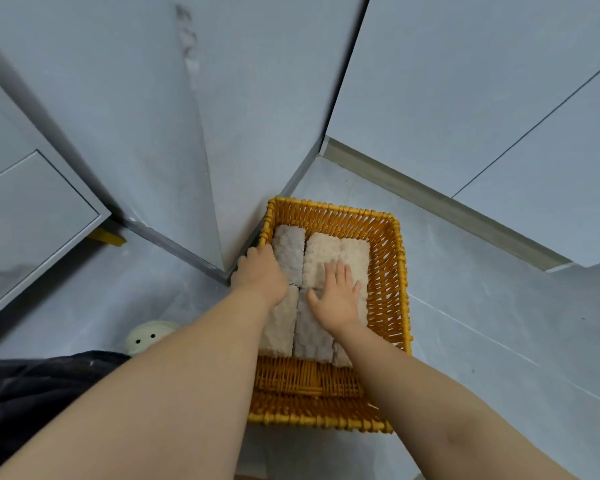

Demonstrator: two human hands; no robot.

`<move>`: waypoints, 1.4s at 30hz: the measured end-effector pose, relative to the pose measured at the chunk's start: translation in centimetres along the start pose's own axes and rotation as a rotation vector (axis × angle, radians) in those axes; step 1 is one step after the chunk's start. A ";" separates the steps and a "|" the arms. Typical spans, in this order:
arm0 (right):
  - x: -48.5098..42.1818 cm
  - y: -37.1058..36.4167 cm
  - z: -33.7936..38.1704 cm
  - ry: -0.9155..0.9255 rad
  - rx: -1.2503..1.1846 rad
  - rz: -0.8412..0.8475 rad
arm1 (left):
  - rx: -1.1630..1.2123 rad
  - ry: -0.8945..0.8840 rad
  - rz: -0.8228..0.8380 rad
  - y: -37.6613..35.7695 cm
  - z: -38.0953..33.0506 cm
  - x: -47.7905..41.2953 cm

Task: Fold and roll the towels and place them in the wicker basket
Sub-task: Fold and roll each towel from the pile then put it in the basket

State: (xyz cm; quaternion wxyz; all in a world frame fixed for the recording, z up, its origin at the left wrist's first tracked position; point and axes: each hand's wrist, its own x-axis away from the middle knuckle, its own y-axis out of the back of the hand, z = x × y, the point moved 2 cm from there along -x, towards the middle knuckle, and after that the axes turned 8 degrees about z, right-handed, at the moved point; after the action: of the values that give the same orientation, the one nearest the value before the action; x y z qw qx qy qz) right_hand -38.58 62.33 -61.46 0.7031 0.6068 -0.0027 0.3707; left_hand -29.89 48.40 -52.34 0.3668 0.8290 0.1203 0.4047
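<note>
An orange wicker basket (388, 271) stands on the grey floor in a wall corner. Several rolled, fluffy beige towels lie side by side in its far part: one far left (290, 251), one far right (340, 254), and nearer ones (310, 334). My right hand (338, 296) lies flat with fingers spread on the far right towel. My left hand (262, 271) sits at the basket's left edge next to the far left towel; its fingers curl down out of sight. The near part of the basket floor (302, 379) is bare.
Grey tiled walls meet in a corner just behind the basket. A grey cabinet (32, 209) with a yellow foot stands at the left. A pale round object with two dark dots (146, 337) and dark cloth (32, 393) lie near my left arm.
</note>
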 end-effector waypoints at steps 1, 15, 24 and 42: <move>0.3 0.8 0.5 0.027 -0.002 -0.029 | -0.022 -0.063 -0.030 0.4 -0.3 0.4; 6.5 17.6 9.9 0.476 -0.093 -0.644 | -0.231 -0.672 -0.731 12.9 -4.5 10.8; 13.1 23.0 20.3 0.881 -0.152 -0.903 | -0.243 -0.675 -0.984 21.4 -1.2 19.4; 17.6 20.7 45.8 1.256 -0.056 -0.782 | -0.143 -0.320 -1.277 31.9 20.0 26.0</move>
State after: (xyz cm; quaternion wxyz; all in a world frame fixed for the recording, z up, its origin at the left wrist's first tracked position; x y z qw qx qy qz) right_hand -16.26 32.05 -23.79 0.6681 0.2188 0.6072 0.3702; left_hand -1.13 28.65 -22.76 0.6021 0.6184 0.5049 -0.0133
